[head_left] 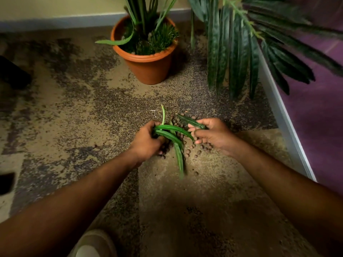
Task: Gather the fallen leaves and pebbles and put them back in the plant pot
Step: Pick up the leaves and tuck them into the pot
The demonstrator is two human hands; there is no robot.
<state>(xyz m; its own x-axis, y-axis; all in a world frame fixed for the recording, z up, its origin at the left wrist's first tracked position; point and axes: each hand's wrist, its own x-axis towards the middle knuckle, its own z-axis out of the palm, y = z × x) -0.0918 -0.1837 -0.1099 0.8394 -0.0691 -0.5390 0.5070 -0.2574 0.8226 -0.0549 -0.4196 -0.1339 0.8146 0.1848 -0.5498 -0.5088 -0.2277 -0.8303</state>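
A terracotta plant pot (pixel 148 65) with green plants stands on the carpet at the back centre. In front of it, my left hand (pixel 146 140) grips a bunch of long green leaves (pixel 173 134) that fan out to the right and downward. My right hand (pixel 213 134) pinches one darker leaf (pixel 189 121) between thumb and fingers. Several small brown pebbles (pixel 189 151) lie scattered on the carpet between and under both hands.
Large dark palm fronds (pixel 241 49) hang over the right side. A white-edged purple panel (pixel 315 112) borders the carpet on the right, and a grey skirting board (pixel 55 21) runs along the back wall. A light shoe (pixel 94 243) shows at the bottom.
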